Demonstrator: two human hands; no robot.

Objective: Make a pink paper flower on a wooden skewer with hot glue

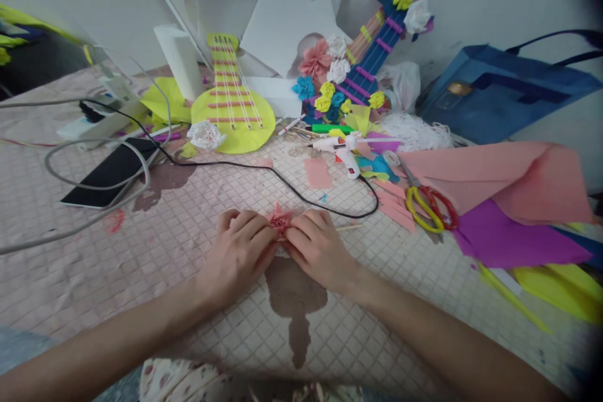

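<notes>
Between my two hands, low over the middle of the table, is a small pink paper flower [279, 220] with pointed petals. My left hand [242, 245] is closed on its left side, fingers curled and pressed in. From the right, my right hand [318, 245] pinches the same flower. The fingertips partly hide its lower edge. A thin wooden stick [351, 227] lies just right of my right hand. Farther back, a white glue gun [346, 154] rests on its side, its black cord curving across the table. Near it lies a pink paper rectangle [318, 173].
A yellow paper guitar [235, 110] and a blue flower-covered one [372, 63] lean at the back. Scissors [431, 207], pink paper sheets [499, 169] and purple paper [513, 239] lie right. A black tablet-like device [110, 173], grey cable and power strip [89, 125] are left.
</notes>
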